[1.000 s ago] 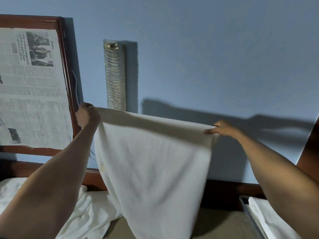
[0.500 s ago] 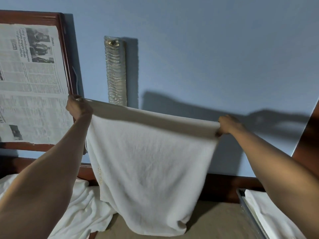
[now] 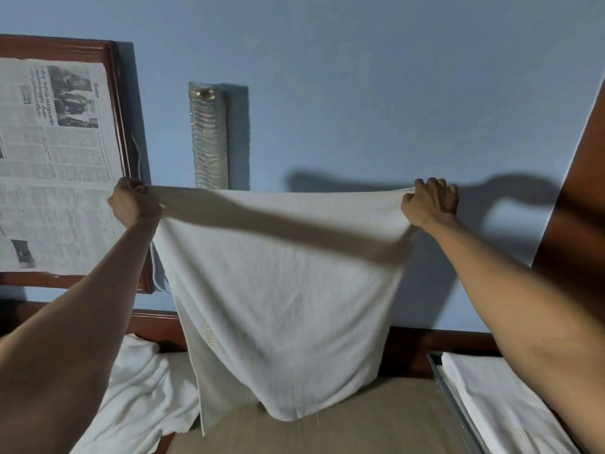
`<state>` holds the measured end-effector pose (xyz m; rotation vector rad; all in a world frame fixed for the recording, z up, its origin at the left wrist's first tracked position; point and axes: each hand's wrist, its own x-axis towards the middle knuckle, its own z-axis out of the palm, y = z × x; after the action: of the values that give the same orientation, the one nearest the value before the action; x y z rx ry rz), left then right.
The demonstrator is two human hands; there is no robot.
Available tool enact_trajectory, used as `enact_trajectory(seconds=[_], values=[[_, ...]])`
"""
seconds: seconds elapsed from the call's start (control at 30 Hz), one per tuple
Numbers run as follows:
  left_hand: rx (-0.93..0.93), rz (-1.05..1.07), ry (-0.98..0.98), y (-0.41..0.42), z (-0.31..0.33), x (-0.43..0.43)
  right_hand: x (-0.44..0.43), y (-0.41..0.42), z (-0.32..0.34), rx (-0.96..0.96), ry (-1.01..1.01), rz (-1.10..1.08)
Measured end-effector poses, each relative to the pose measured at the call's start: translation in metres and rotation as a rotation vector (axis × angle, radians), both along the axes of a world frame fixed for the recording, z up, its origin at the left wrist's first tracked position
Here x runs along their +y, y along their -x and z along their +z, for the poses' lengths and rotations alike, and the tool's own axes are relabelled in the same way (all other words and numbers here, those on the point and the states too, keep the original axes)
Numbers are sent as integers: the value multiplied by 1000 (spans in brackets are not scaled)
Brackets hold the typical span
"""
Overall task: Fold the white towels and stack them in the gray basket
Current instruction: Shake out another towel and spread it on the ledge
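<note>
A white towel (image 3: 281, 299) hangs stretched in the air in front of the blue wall. My left hand (image 3: 132, 204) grips its top left corner and my right hand (image 3: 429, 204) grips its top right corner, both arms raised and spread wide. The towel's lower edge dangles just above the tan surface (image 3: 343, 430). At the lower right the gray basket (image 3: 458, 407) shows its metal rim, with folded white towels (image 3: 501, 407) inside. A heap of loose white towels (image 3: 144, 398) lies at the lower left.
A wood-framed pane covered with newspaper (image 3: 55, 165) fills the left wall. A ribbed glass wall lamp (image 3: 209, 136) hangs behind the towel. A dark wooden rail (image 3: 435, 342) runs along the back, and a wooden panel (image 3: 579, 178) stands at the right.
My hands have moved further apart and the towel's top edge is now pulled taut. My right hand went from fingers laid over the edge to a closed grip on the corner.
</note>
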<state>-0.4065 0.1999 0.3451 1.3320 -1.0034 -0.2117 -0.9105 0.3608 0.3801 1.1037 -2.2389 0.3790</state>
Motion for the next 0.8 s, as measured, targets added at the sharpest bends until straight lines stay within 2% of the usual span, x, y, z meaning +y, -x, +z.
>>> enact_trajectory(seconds=[0.17,0.3,0.4,0.5,0.7,0.8], values=[[-69,22,-100,11,-2,36,38,13,-21,-21,36,37],[1,-19,-194,19,-5,66,75,24,-30,7,16,41],[81,-106,-170,25,-17,89,102,29,-37,-31,53,54],[76,-131,-146,30,-37,115,129,30,-45,-119,123,69],[-78,-145,-256,21,-60,157,182,27,-60,-179,239,67],[-96,-185,-315,14,-59,174,205,25,-64,-189,305,38]])
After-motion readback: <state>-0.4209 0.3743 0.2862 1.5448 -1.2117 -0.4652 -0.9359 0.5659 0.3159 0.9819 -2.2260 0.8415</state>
